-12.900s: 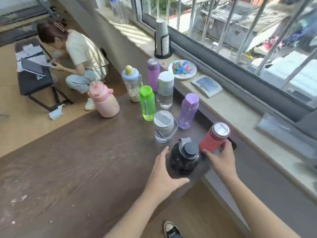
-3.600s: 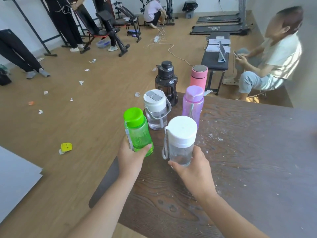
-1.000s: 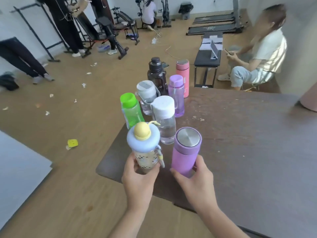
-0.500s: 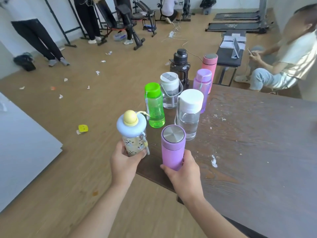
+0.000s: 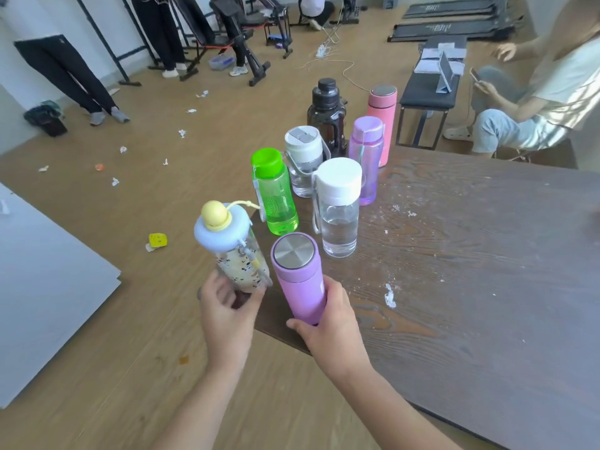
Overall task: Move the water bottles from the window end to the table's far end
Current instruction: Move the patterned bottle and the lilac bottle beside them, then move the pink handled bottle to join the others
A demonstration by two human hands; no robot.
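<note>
My left hand (image 5: 227,306) grips a patterned bottle with a pale blue lid and yellow knob (image 5: 232,251), tilted at the table's left edge. My right hand (image 5: 328,323) holds a purple flask with a steel cap (image 5: 298,277) near that edge of the dark wooden table (image 5: 470,287). Behind them stand several bottles in two rows: a green bottle (image 5: 276,193), a clear bottle with a white cap (image 5: 339,207), a grey-lidded clear bottle (image 5: 303,159), a lilac bottle (image 5: 367,157), a black jug (image 5: 326,115) and a pink flask (image 5: 383,118).
A person sits at the upper right by a black bench (image 5: 428,92) holding papers. Other people's legs and exercise gear fill the far floor. Litter dots the wooden floor, with a yellow item (image 5: 157,240) near the table. A white board (image 5: 42,287) lies at the left.
Both hands have carried the patterned bottle and the purple flask closer to the row of bottles at the table's edge. The patterned bottle now leans to the left.
</note>
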